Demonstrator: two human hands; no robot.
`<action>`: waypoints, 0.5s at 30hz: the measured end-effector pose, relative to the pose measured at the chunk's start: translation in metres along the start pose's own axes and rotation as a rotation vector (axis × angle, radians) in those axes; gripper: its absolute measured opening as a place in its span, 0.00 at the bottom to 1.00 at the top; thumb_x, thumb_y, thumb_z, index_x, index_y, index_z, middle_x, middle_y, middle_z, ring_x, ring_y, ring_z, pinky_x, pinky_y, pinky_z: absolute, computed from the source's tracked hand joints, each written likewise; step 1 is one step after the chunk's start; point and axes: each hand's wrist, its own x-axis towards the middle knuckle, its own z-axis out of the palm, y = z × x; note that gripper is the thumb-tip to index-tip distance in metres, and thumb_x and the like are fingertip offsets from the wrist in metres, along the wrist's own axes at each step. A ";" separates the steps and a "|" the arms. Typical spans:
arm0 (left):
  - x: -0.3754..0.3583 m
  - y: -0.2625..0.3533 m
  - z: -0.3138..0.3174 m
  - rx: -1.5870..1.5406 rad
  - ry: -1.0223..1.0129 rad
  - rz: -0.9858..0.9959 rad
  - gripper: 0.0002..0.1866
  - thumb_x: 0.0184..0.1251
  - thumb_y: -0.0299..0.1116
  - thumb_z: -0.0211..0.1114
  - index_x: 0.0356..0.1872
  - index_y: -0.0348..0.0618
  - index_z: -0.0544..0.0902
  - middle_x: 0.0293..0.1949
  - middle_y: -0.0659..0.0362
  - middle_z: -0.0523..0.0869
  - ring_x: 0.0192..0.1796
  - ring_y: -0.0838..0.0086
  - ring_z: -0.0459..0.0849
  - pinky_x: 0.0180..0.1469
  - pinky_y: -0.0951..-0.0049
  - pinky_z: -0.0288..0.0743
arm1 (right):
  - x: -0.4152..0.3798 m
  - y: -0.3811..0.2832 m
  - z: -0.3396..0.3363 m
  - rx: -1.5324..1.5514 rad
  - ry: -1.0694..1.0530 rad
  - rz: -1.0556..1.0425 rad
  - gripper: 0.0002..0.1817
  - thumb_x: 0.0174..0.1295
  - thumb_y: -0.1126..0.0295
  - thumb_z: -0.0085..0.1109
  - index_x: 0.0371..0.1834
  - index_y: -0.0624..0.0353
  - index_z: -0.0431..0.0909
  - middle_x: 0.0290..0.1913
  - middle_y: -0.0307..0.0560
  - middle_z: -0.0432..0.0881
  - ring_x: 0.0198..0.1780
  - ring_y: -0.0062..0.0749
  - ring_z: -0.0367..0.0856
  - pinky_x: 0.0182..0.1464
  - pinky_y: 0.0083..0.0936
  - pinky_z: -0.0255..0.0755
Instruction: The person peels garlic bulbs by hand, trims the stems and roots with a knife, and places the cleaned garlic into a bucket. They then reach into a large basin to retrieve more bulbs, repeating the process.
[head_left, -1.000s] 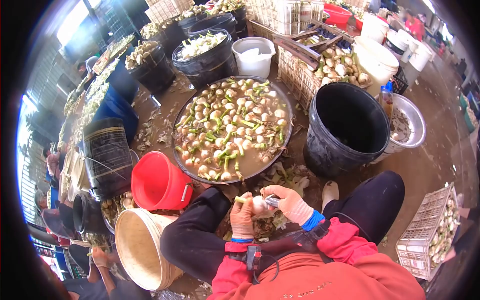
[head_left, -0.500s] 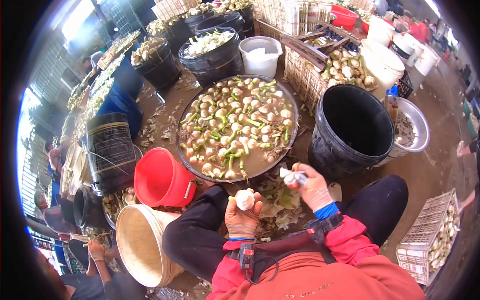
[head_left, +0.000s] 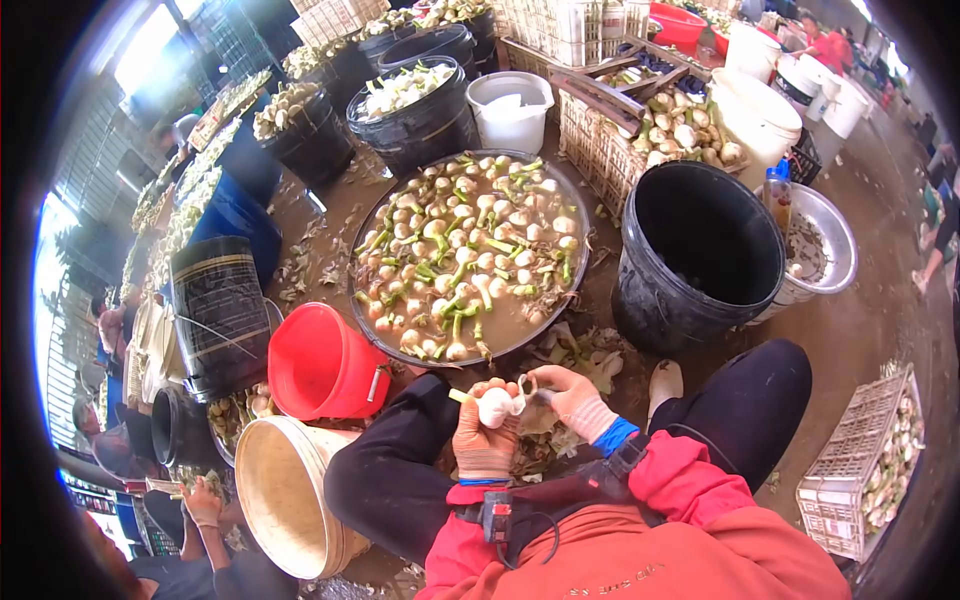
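My left hand, palm up, is closed around a white garlic bulb with a short pale-green stem pointing left. Thumb and fingers of my right hand pinch a strip of garlic skin at the bulb's right side. Whether anything else is inside the right hand is hidden. Just beyond both hands stands a wide round tub of muddy water, full of floating garlic bulbs with green stems. Loose peelings lie on the floor between my legs and the tub.
A black bucket stands right of the tub, beside a metal basin. To the left are a red bucket and a tipped cream bucket. Crates of garlic sit right and behind. Another person's hand shows lower left.
My right hand has come left and down to the bulb and now grips skin at its side. The white scrap it held is out of sight. The bulb has turned, showing its stem.
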 end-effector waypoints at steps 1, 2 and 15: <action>0.001 0.007 0.009 -0.021 -0.046 0.018 0.16 0.68 0.40 0.56 0.48 0.39 0.73 0.49 0.50 0.80 0.54 0.53 0.78 0.54 0.51 0.77 | -0.001 0.010 -0.007 -0.046 0.039 0.195 0.18 0.51 0.79 0.55 0.47 0.57 0.78 0.41 0.45 0.81 0.41 0.27 0.78 0.47 0.20 0.70; -0.003 0.017 0.019 -0.009 -0.028 0.042 0.17 0.68 0.43 0.56 0.48 0.41 0.73 0.49 0.51 0.80 0.53 0.53 0.79 0.53 0.50 0.78 | -0.002 0.021 -0.012 -0.091 0.077 0.391 0.18 0.51 0.79 0.54 0.46 0.56 0.79 0.39 0.45 0.82 0.40 0.26 0.78 0.45 0.19 0.70; -0.031 0.096 0.047 -0.199 -0.437 0.454 0.35 0.64 0.55 0.53 0.68 0.48 0.61 0.67 0.53 0.66 0.62 0.60 0.72 0.60 0.61 0.72 | 0.000 0.026 0.001 -0.535 -0.271 0.536 0.20 0.52 0.72 0.58 0.52 0.52 0.77 0.46 0.50 0.81 0.46 0.43 0.80 0.49 0.31 0.72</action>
